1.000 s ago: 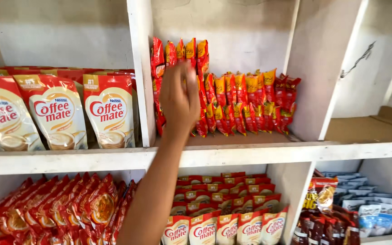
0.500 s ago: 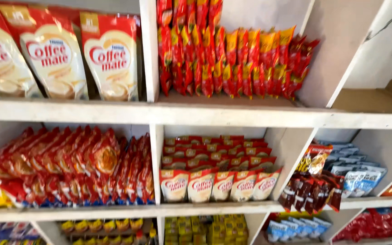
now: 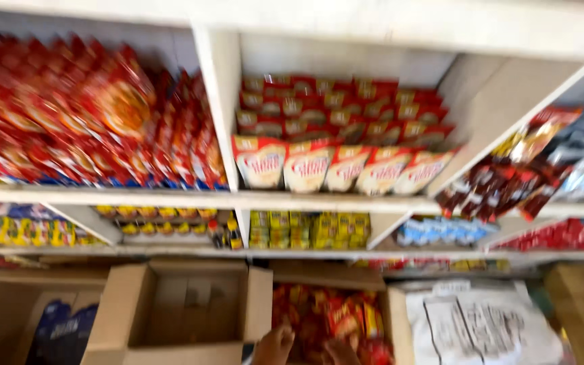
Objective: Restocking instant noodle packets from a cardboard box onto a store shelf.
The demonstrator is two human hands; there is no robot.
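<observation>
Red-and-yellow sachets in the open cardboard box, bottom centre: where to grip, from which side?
Judging from a blurred view: come from above, through the open cardboard box's top. The red-and-yellow sachets lie loosely heaped, so pinch a bunch by their upper edges. Both hands, left hand and right hand, already reach in there.

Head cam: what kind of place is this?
Most likely a small shop's stocking shelves. White shelf compartments hold rows of red sachets and cream-and-red pouches; below, open cardboard cartons, one with red packets that two hands reach into.
</observation>
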